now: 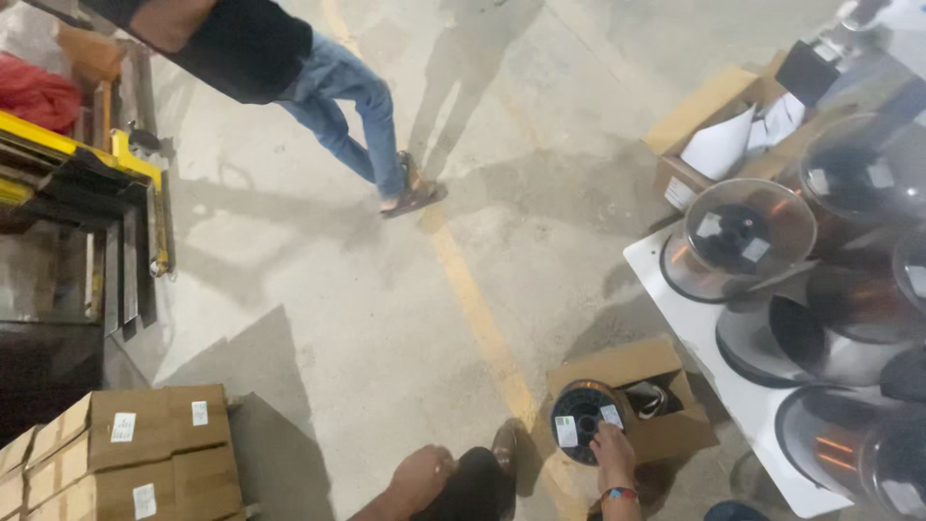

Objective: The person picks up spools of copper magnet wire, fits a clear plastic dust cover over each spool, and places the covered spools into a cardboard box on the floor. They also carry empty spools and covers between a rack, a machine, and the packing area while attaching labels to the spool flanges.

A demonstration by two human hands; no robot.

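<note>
Right hand gripping wire spool, flat face upward, over open carton; left hand closed, empty

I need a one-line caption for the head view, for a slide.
Right hand on a spool at an open box; left hand free; another person walks past.

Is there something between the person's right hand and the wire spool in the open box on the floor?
No. The right hand already rests on the wire spool, which sits at the open box. The left hand is apart, on the knee.
</note>
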